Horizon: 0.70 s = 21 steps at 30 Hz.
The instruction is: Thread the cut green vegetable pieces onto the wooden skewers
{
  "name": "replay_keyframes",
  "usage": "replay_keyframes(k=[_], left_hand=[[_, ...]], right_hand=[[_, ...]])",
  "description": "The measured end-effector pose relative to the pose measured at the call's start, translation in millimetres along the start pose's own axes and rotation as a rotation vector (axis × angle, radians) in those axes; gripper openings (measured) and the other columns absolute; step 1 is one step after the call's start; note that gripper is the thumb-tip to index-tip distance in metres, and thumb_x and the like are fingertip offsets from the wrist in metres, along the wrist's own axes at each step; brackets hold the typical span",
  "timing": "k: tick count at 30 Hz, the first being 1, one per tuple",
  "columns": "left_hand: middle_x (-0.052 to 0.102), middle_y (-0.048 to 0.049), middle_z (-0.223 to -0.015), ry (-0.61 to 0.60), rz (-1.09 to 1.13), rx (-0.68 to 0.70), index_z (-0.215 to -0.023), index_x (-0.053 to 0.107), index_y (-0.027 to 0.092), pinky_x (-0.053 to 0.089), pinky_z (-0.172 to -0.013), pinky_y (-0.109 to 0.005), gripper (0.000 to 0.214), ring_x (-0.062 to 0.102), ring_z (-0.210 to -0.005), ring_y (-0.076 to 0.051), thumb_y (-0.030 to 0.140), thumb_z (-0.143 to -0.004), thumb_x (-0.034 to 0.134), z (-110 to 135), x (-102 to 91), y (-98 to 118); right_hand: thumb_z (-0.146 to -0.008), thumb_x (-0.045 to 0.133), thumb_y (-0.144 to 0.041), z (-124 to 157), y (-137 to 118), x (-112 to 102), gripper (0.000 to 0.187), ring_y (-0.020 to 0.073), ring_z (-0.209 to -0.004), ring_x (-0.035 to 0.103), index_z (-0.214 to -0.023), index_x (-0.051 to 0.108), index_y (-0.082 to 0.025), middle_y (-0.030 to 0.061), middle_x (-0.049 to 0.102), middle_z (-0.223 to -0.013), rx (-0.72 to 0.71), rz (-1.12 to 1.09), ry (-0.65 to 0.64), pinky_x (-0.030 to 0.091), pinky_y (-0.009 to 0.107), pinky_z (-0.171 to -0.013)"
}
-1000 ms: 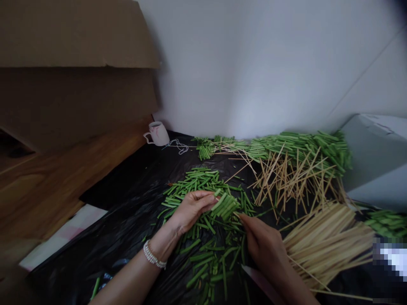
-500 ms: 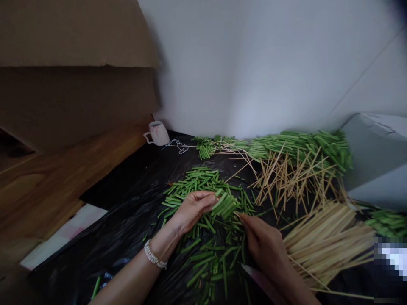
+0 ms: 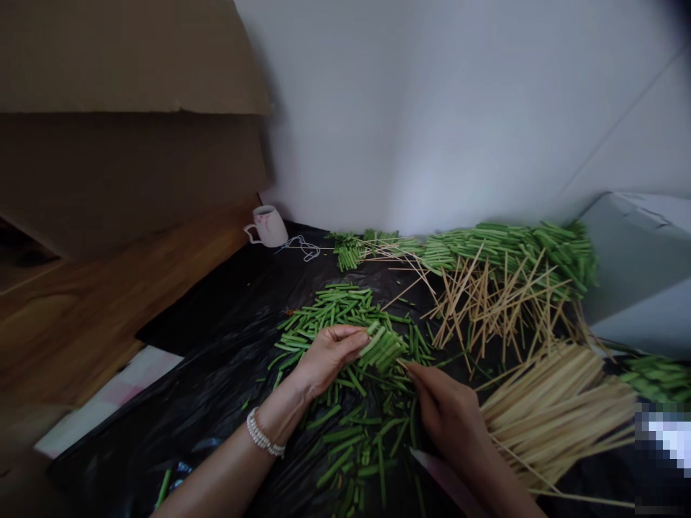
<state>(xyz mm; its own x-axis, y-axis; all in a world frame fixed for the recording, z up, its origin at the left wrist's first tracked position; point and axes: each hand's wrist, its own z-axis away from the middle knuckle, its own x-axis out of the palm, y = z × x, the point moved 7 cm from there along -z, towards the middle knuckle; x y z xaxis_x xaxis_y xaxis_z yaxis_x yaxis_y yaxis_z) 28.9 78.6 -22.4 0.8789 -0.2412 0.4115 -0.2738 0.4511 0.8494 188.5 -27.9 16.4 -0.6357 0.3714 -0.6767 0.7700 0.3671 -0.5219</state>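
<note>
My left hand [image 3: 327, 360], with a beaded bracelet at its wrist, is closed, thumb and fingertips pinching the end of a short row of cut green stalk pieces [image 3: 384, 351]. The pieces lie side by side on a thin bamboo skewer [image 3: 402, 365]. To the right, my right hand [image 3: 448, 403] is closed on the skewer's other end, fingertips close to the row. Most of the skewer is hidden by the pieces and fingers. Under and around both hands spreads a loose pile of cut green stalk pieces [image 3: 340, 306].
Black plastic sheeting [image 3: 216, 381] covers the work surface. Loose skewers [image 3: 491, 302] lie before filled green skewers [image 3: 507, 241] along the wall. A thick skewer bundle [image 3: 556, 410] is at right, and a knife-like blade [image 3: 440, 471] below my right hand. A mug [image 3: 270, 228] and cardboard box [image 3: 129, 158] stand left.
Almost nothing differs. Both hands keep their hold on the row and skewer; my left wrist has shifted very slightly.
</note>
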Motion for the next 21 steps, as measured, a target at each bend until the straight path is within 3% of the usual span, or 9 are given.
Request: replay_keyframes(k=[5,10,15,21], left_hand=[[0.072,-0.0052,-0.078,-0.014,-0.077,0.044,-0.082,0.076,0.015,0.049,-0.067,-0.023,0.027,0.063,-0.070,-0.013,0.035,-0.065,0.082,3.5,3.3,2.4],[0.070,-0.0056,-0.082,-0.146,-0.214,0.119,-0.087,0.074,0.015,0.049,-0.060,-0.025,0.031,0.061,-0.071,-0.016,0.039,-0.067,0.079,9.9,20.4,6.6],[0.063,-0.0001,-0.069,-0.036,-0.171,0.263,-0.074,0.067,0.015,0.045,-0.057,-0.021,0.025,0.055,-0.061,-0.011,0.039,-0.072,0.076,4.2,5.5,26.5],[0.068,-0.0034,-0.073,0.091,-0.136,0.286,-0.079,0.067,0.014,0.045,-0.057,-0.023,0.033,0.061,-0.062,-0.014,0.046,-0.075,0.072,-0.6,-12.9,39.7]], right_hand=[[-0.092,0.043,-0.015,-4.3,-0.9,-1.1,0.027,0.0145,-0.078,0.070,-0.106,0.065,-0.018,0.0052,0.073,-0.091,0.016,0.023,-0.006,0.055,0.023,-0.073],[-0.091,0.040,-0.010,-1.4,-6.8,-5.5,0.033,0.0136,-0.067,0.065,-0.115,0.062,-0.016,0.0052,0.070,-0.081,-0.096,0.300,0.055,0.051,0.023,-0.065],[-0.087,0.038,-0.002,-2.5,-8.9,-14.4,0.042,0.0153,-0.072,0.061,-0.123,0.056,-0.013,0.0069,0.067,-0.084,-0.237,0.496,0.089,0.047,0.026,-0.067],[-0.086,0.036,-0.001,-8.9,6.0,-24.2,0.042,0.0199,-0.079,0.056,-0.123,0.053,-0.009,0.0098,0.064,-0.089,-0.259,0.523,0.047,0.048,0.031,-0.073]])
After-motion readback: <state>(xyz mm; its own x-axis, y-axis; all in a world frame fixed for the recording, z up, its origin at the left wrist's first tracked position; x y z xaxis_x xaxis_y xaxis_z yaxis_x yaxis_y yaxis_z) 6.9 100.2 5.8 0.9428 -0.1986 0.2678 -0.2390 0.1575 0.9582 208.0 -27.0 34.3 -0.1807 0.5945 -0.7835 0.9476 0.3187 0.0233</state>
